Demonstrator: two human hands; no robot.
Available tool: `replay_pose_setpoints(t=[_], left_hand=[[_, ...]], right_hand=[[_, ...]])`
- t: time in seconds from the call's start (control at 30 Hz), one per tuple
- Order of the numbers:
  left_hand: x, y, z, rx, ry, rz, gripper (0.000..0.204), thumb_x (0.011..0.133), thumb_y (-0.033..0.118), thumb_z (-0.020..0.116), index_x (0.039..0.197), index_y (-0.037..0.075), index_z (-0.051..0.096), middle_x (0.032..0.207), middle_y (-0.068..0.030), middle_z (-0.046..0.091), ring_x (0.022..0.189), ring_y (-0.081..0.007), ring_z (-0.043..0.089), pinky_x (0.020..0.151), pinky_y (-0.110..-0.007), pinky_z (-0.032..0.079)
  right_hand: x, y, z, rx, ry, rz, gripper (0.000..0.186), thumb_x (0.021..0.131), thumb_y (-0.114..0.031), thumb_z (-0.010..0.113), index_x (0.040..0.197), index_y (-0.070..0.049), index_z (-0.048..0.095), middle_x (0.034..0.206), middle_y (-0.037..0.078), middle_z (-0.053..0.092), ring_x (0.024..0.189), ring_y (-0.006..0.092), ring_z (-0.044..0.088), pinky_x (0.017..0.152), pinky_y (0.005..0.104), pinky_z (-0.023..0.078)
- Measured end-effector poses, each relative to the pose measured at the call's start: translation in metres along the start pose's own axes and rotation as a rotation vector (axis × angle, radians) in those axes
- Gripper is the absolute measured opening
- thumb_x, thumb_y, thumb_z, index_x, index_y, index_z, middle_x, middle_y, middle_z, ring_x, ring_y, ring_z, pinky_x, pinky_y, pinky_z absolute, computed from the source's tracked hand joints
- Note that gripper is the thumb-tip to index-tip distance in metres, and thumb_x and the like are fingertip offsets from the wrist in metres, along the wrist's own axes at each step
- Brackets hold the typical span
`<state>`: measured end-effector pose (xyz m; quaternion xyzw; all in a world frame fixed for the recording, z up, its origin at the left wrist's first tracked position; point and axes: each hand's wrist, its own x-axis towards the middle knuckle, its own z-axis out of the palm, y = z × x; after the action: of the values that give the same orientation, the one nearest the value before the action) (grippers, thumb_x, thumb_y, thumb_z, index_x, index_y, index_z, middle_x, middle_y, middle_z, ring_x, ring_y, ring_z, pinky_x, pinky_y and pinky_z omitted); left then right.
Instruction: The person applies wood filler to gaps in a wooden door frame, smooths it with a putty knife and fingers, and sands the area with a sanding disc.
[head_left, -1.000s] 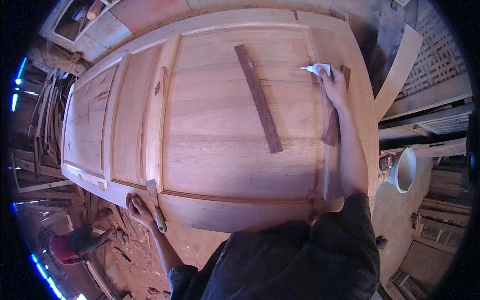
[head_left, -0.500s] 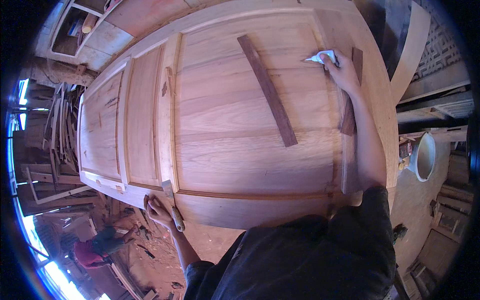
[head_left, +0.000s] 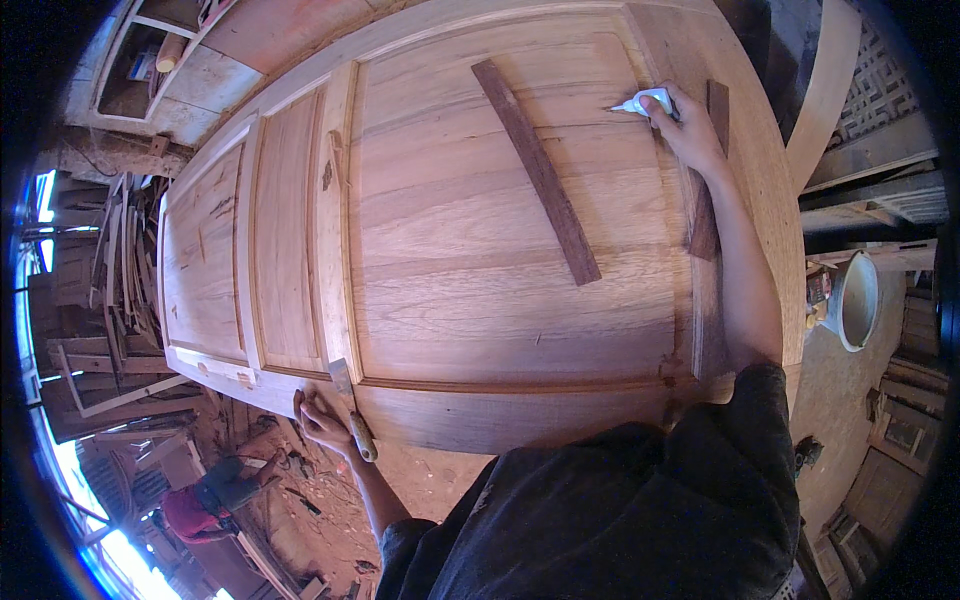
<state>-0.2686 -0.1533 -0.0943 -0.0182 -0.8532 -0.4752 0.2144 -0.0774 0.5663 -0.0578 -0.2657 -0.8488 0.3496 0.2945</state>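
Observation:
My right hand (head_left: 693, 135) grips a small white glue bottle (head_left: 634, 104), its narrow nozzle pointing left, low over or on the big panel of a wooden door (head_left: 480, 330). A dark wood strip (head_left: 535, 165) lies diagonally on that panel; a second strip (head_left: 704, 236) sits partly under my right hand and forearm. Near the door's lower edge, my left hand (head_left: 325, 425) has curled fingers beside a putty knife (head_left: 362, 434); whatever those fingers hold is too small to make out.
Stacked boards and frames (head_left: 130, 270) stand at left. At lower left a person in red (head_left: 190, 512) bends over timber. A white bucket (head_left: 858, 300) is to the right, a shelved cabinet (head_left: 140, 70) at upper left, and a woven panel (head_left: 885, 85) at upper right.
The view has shifted, so the door appears farther right and higher. My right hand, still on the bottle, has moved slightly along with it; the left hand stays beside the putty knife.

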Motion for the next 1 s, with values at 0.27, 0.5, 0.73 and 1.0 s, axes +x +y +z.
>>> replay_pose_setpoints(t=[0.27, 0.5, 0.73, 1.0], left_hand=[[0.000, 0.001, 0.003, 0.007, -0.026, 0.004, 0.063, 0.104, 0.044, 0.044, 0.105, -0.015, 0.068, 0.126, -0.0207, 0.061, 0.112, -0.0312, 0.059, 0.094, -0.043, 0.049], [-0.001, 0.002, 0.000, -0.005, -0.030, -0.020, 0.063, 0.105, 0.043, 0.043, 0.105, -0.017, 0.067, 0.128, -0.0206, 0.060, 0.112, -0.0300, 0.059, 0.094, -0.042, 0.051], [0.002, -0.013, -0.002, -0.006, -0.006, 0.003, 0.065, 0.105, 0.042, 0.042, 0.099, -0.016, 0.069, 0.127, -0.0208, 0.060, 0.114, -0.0309, 0.058, 0.095, -0.042, 0.050], [-0.003, 0.004, 0.002, -0.136, -0.046, -0.081, 0.052, 0.106, 0.035, 0.047, 0.123, -0.013, 0.057, 0.130, -0.0163, 0.056, 0.109, -0.0249, 0.060, 0.093, -0.035, 0.054]], right_hand=[[0.001, 0.002, -0.004, -0.017, -0.075, 0.069, 0.043, 0.097, -0.043, 0.061, 0.104, -0.001, 0.062, 0.087, 0.019, 0.068, 0.084, 0.0301, 0.067, 0.076, 0.0400, 0.050], [0.000, -0.008, -0.007, 0.010, -0.122, 0.136, 0.044, 0.097, -0.044, 0.061, 0.106, -0.001, 0.062, 0.091, 0.020, 0.069, 0.086, 0.0306, 0.067, 0.077, 0.0392, 0.050], [0.004, 0.007, -0.007, -0.024, -0.061, 0.121, 0.051, 0.096, -0.046, 0.062, 0.113, 0.002, 0.061, 0.099, 0.022, 0.070, 0.092, 0.0322, 0.068, 0.082, 0.0391, 0.051], [0.001, 0.007, -0.003, -0.038, 0.029, 0.031, 0.038, 0.098, -0.037, 0.062, 0.104, 0.001, 0.062, 0.083, 0.013, 0.067, 0.074, 0.0160, 0.059, 0.071, 0.0328, 0.049]])
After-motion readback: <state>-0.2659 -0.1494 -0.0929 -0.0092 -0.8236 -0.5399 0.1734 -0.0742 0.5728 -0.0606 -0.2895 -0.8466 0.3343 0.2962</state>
